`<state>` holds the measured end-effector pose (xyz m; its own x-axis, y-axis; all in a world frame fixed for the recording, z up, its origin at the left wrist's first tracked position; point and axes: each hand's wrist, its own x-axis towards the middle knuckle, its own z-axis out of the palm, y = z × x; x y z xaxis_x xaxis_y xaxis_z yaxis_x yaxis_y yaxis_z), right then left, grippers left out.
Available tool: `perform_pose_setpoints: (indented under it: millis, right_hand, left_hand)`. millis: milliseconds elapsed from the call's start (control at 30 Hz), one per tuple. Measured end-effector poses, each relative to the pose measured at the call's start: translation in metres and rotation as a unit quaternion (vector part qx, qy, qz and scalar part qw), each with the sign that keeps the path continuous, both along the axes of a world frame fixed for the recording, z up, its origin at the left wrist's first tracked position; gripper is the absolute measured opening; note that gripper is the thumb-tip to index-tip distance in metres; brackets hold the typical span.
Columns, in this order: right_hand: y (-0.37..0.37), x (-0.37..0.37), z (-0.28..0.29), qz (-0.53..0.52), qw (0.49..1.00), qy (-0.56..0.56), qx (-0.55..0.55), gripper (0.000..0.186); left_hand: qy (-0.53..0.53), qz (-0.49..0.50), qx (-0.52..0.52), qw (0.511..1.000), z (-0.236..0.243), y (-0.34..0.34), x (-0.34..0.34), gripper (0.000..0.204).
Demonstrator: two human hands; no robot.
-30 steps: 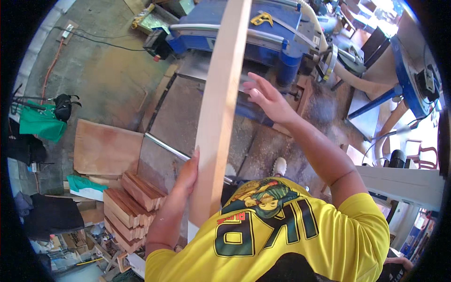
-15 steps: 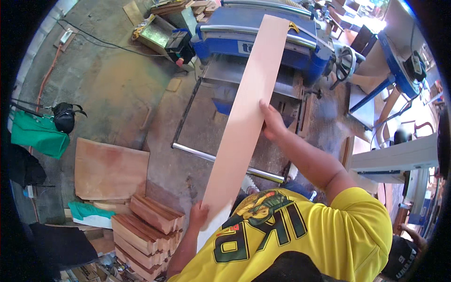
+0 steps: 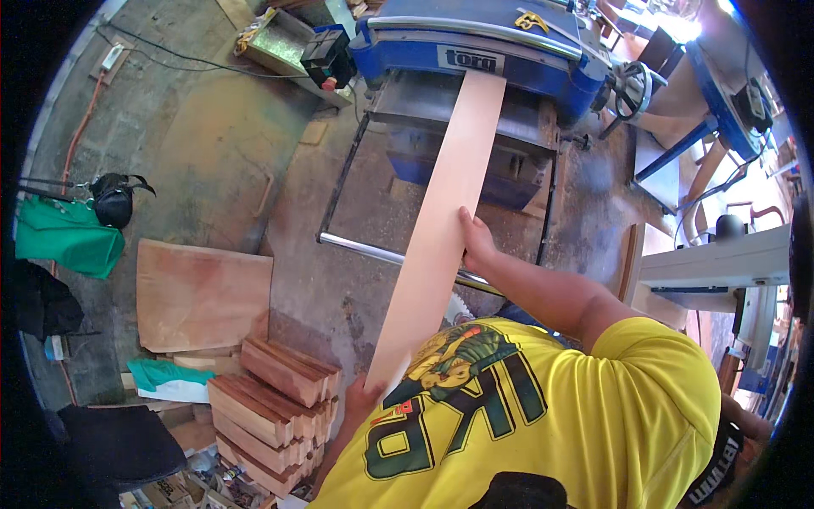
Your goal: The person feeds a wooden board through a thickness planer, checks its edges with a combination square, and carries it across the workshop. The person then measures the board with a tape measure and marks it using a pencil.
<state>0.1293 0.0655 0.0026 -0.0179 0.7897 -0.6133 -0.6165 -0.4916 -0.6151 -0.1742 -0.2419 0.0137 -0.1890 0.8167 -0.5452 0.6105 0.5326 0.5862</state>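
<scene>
Concrete floor [image 3: 295,288]; hands [image 3: 480,244] closed on pale board [image 3: 443,220], far end at blue machine [image 3: 538,75].

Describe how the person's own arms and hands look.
The right hand is ungloved, with a bare wrist and forearm below a short yellow sleeve. The shirt has dark lettering. The left hand, partly hidden, also looks ungloved.

The right hand [image 3: 478,243] grasped the board [image 3: 441,229]. The board's far end dropped from over the blue machine [image 3: 543,78] to its front.
</scene>
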Motion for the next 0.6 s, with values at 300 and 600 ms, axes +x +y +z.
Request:
perform_pose_setpoints:
  millis: [300,600]
  right_hand:
    - [0.045,0.025,-0.053,0.065,0.992,-0.110,-0.004,0.046]
    - [0.119,0.058,-0.090,0.104,0.979,-0.176,-0.018,0.056]
  left_hand:
    - [0.025,-0.012,-0.026,0.999,-0.033,0.041,0.030,0.054]
    - [-0.042,0.021,-0.026,0.999,-0.046,0.100,0.058,0.051]
